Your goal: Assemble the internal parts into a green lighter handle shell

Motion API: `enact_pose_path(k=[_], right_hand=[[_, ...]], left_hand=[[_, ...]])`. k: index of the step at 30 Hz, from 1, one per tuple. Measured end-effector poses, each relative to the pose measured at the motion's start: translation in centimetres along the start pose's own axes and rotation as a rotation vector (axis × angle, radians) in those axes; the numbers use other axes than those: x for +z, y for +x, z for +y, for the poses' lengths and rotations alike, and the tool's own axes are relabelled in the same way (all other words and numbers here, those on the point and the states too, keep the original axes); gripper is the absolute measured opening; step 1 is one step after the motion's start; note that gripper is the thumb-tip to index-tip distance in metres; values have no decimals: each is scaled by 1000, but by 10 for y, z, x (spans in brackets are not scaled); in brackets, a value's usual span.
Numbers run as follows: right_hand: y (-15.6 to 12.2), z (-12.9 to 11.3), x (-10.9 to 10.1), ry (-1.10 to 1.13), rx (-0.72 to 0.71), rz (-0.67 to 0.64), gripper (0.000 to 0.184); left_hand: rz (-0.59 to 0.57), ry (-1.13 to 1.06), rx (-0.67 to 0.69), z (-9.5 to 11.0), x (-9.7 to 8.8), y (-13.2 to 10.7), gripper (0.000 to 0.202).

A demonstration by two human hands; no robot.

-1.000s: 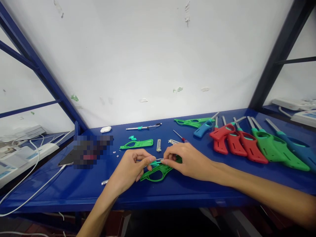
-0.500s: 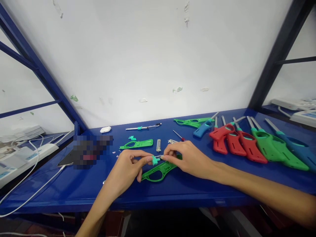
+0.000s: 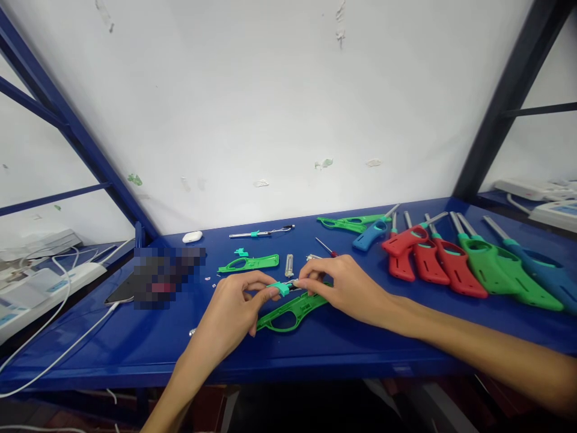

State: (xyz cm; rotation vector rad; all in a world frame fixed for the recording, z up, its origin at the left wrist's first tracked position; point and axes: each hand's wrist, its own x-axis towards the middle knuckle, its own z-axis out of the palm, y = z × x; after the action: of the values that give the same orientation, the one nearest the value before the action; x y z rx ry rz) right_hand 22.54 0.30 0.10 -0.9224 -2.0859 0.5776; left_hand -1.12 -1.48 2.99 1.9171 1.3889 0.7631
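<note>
My left hand (image 3: 237, 304) pinches a teal plastic trigger piece (image 3: 281, 288) between thumb and fingertips. My right hand (image 3: 345, 288) closes thumb and forefinger on a small dark part with a thin pale wire (image 3: 294, 282), right beside the trigger piece; its exact kind is too small to tell. Beneath both hands lies a green lighter shell half (image 3: 305, 304), inner side up. Just beyond them are a clear fuel tank (image 3: 289, 265) and a second one (image 3: 313, 257), partly covered by my right hand. Another green shell half (image 3: 264, 262) and a loose teal trigger (image 3: 241, 252) lie farther left.
A metal lighter tube with wire (image 3: 250, 234) lies at the back, a small screwdriver (image 3: 332, 253) nearer. Several assembled lighters (image 3: 464, 270) cover the right side. At left are a white earphone case (image 3: 193, 236) and a phone (image 3: 124, 288) on a cable.
The teal trigger piece has turned and tilted in my left fingers. My right fingertips have shifted slightly, still close to it.
</note>
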Motion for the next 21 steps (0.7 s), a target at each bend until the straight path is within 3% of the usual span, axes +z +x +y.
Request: enact_pose_path(k=[21], right_hand=[[0, 2, -2, 237, -2, 20, 16]], left_hand=[[-42, -144, 42, -3, 10, -2, 19]])
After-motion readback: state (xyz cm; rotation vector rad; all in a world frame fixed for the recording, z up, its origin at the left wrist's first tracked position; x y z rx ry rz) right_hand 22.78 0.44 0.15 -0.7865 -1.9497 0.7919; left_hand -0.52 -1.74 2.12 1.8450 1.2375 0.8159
